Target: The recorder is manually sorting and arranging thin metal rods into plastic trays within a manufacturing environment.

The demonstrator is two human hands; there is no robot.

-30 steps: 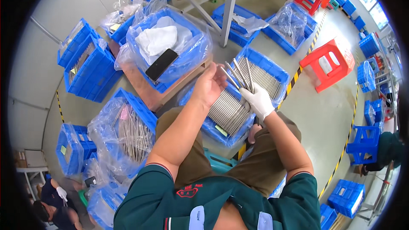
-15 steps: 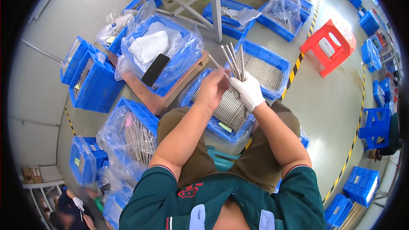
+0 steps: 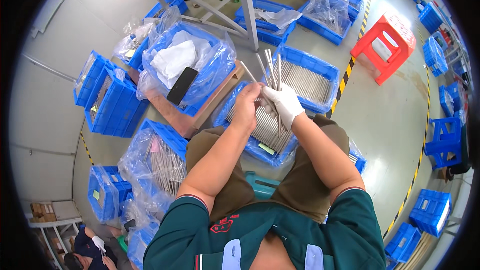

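My right hand (image 3: pixel 286 104), in a white glove, is closed around a bundle of thin metal rods (image 3: pixel 273 70) whose upper ends fan out above it. Bare and pressed up against the glove, my left hand (image 3: pixel 246 106) pinches one metal rod (image 3: pixel 248 71) that leans to the left of the bundle. Below both hands sits a plastic-lined blue crate (image 3: pixel 258 156) with rows of similar rods (image 3: pixel 267 132) and a yellow-green label. Just beyond my right hand, a second blue crate (image 3: pixel 332 72) holds more rods (image 3: pixel 306 81) lying side by side.
To the left, a bagged crate (image 3: pixel 207 90) on a wooden pallet carries white cloth and a black phone (image 3: pixel 182 85). Nearer stands a crate of loose rods (image 3: pixel 167 167). A red stool (image 3: pixel 385 45) is at the right, a metal frame leg (image 3: pixel 246 10) ahead. Another person (image 3: pixel 92 250) sits lower left.
My left hand has moved in against the gloved hand, with its rod closer to the bundle. The bundle's rods stand at a slightly different spread. The whole view has shifted a little.
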